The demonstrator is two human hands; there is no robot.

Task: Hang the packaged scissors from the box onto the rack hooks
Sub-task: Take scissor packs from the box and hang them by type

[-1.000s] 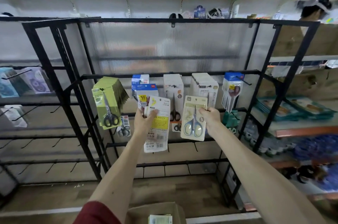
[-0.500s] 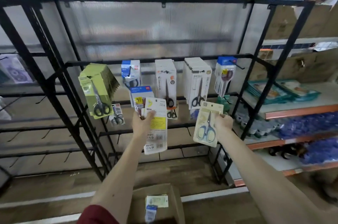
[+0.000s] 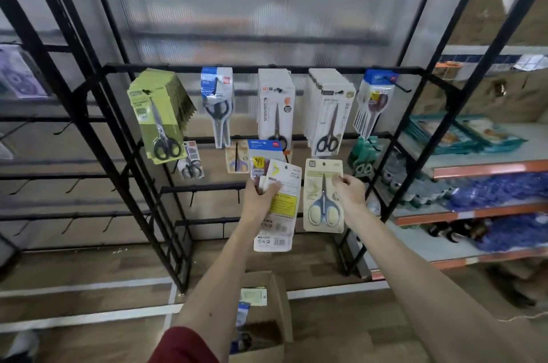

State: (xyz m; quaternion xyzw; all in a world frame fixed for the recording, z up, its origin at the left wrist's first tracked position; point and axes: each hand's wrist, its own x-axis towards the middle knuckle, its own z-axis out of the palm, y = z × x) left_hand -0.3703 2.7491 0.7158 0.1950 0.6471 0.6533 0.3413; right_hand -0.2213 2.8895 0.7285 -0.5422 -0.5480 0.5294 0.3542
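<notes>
The right hand [image 3: 348, 192] is pinching the right edge of a cream card pack [image 3: 323, 199] that is carrying small scissors with blue handles, the blades pointing up. Its grip is closed on this card, which is hanging upright before the lower middle part of the black rack [image 3: 89, 113]. I cannot tell if the hole of the card is sitting on a hook. Just to the left, the left hand [image 3: 261, 199] is gripping a fanned bundle of packs [image 3: 281, 207], and the front one is white with a yellow label. Above them, along the upper bar, rows of green packs [image 3: 157, 119], one blue-topped pack [image 3: 216, 101] and white packs [image 3: 275, 107] are hanging and crowding the hooks. Near the person, a cardboard box [image 3: 280, 300] is standing on the floor between the forearms. The left arm is partly hiding it, and the packs inside are hard to make out. The shelves [image 3: 489, 168] at the right are looking blurred.
</notes>
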